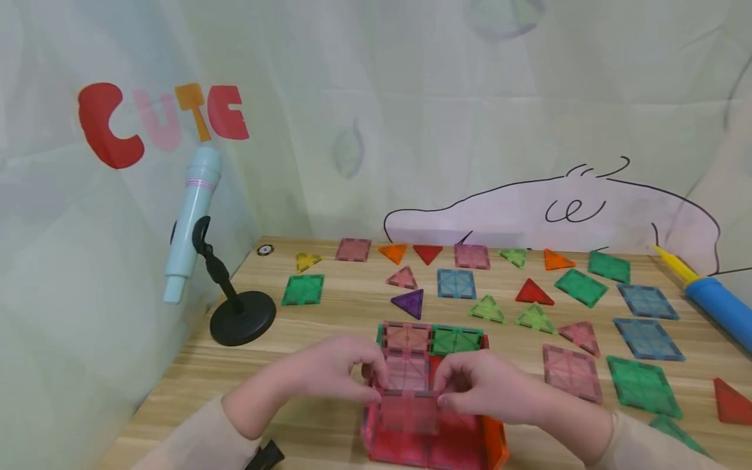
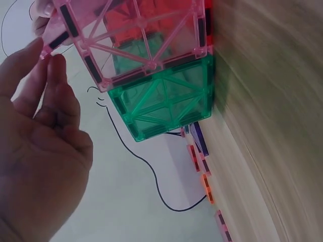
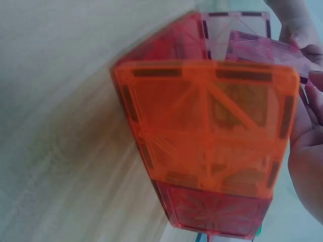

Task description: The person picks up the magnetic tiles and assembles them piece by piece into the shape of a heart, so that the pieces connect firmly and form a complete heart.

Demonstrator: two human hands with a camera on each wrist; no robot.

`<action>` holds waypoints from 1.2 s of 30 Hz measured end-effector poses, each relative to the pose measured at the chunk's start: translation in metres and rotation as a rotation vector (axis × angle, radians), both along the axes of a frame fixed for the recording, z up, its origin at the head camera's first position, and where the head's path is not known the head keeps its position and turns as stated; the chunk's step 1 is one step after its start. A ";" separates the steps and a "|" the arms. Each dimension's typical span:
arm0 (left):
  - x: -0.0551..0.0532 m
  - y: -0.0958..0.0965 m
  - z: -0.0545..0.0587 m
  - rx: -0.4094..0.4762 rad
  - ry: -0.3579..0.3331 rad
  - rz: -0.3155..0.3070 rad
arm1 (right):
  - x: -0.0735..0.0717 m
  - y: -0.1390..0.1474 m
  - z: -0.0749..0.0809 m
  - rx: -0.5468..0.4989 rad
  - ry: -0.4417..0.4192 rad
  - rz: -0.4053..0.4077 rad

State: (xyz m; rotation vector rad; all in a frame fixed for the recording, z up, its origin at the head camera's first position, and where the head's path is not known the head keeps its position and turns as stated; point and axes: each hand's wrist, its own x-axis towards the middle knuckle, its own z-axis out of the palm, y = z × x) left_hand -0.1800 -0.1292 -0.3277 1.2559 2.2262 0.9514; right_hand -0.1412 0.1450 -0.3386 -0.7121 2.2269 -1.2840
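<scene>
Between my hands is a see-through pink square magnetic tile [image 1: 409, 412], above a box of magnetic tiles [image 1: 464, 450]. My left hand [image 1: 329, 372] pinches its left edge between thumb and fingers. At its right edge, the thumb and fingertips of my right hand [image 1: 496, 388] pinch the same tile. The box has red, pink, green and orange sides. In the left wrist view, a pink side tile [image 2: 144, 38] stands beside a green one [image 2: 164, 98]. An orange side tile [image 3: 207, 126] fills much of the right wrist view, next to a red one [image 3: 214, 212].
Loose square and triangular tiles, such as a purple triangle [image 1: 409, 303] and a blue square [image 1: 456, 284], lie behind and right of the box. A toy microphone [image 1: 190, 222] on a black stand [image 1: 242, 318] is at left. A blue and yellow tool [image 1: 713, 297] is at right.
</scene>
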 end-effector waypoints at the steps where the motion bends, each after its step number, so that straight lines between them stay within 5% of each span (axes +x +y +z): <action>1: 0.001 0.000 -0.001 -0.010 0.018 -0.014 | 0.001 -0.001 -0.001 0.001 0.009 0.011; 10: 0.006 -0.001 -0.002 -0.179 0.176 -0.060 | 0.011 -0.014 -0.007 0.020 0.004 0.089; 15: 0.000 -0.007 -0.006 -0.107 0.055 -0.023 | 0.015 -0.019 -0.008 0.039 -0.005 0.113; 18: -0.011 -0.014 -0.006 -0.025 0.006 0.067 | 0.017 -0.021 -0.008 0.072 0.008 0.121; 22: -0.031 -0.027 -0.008 0.027 0.058 0.223 | 0.016 -0.023 -0.007 0.119 0.043 0.125; 31: -0.085 -0.075 -0.033 -0.058 0.074 0.602 | 0.019 -0.023 -0.010 0.126 -0.001 0.180; 36: -0.096 -0.093 -0.046 -0.096 0.081 0.711 | 0.022 -0.024 -0.011 0.115 0.016 0.181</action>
